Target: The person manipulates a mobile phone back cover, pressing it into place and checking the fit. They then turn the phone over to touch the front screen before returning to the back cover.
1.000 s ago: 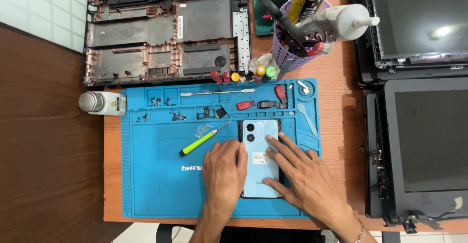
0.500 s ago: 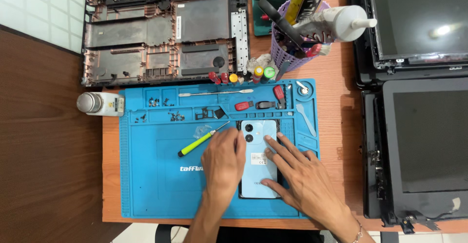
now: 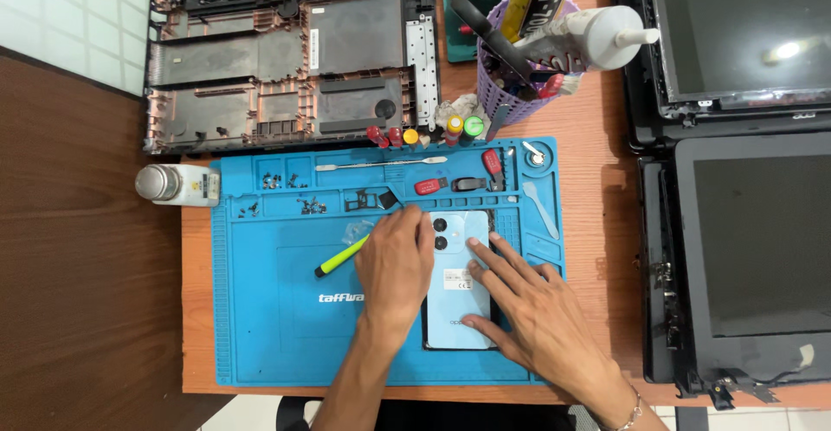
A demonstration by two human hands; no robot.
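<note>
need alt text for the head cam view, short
Both bare hands, left hand and right hand, press on a light blue smartphone lying back-up on a blue repair mat. A yellow-green tool lies beside the left hand; a laptop base shell sits beyond the mat.

**Item: light blue smartphone, back side up**

Slim rectangular light blue smartphone (image 3: pixel 457 288), glossy back cover facing up, lying flat and lengthwise on a blue silicone repair mat (image 3: pixel 277 310). Two round black camera lenses sit at the upper left corner; a small white label marks mid-back. Left edge and lower right corner are covered by the hands.
</note>
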